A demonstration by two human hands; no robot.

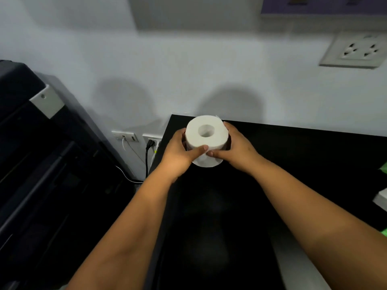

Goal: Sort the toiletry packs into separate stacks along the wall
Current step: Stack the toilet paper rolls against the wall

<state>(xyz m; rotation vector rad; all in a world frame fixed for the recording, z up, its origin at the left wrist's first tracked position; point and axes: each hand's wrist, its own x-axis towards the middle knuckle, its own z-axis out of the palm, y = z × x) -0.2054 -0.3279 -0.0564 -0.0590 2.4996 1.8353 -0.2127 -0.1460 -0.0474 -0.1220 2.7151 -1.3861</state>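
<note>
Our left hand (178, 152) and right hand (236, 146) both hold the white cylindrical roll of toilet paper (206, 136), one on each side, fingers curled round its far wall and the two thumbs meeting on its near side. The roll stands upright, its hollow core facing up at us, at the far left corner of the glossy black tabletop (293, 164), close to the pale wall (188, 70). We cannot tell whether its base already touches the tabletop or hangs just above it.

Outward from there, to the left of the tabletop's edge and lower on the wall, sit white wall sockets (137, 137), with a black plug and cable (147, 155) and a thin white wire (127, 174) trailing down. Farther left stands a large dark cabinet-like unit (41, 164) with a grey metal bracket (47, 102). High on the wall to the right is a grey socket plate (356, 51). At the right edge of the view, a bit of green packaging (384, 170) and something white (382, 198) lie on the tabletop, well apart from the roll.
</note>
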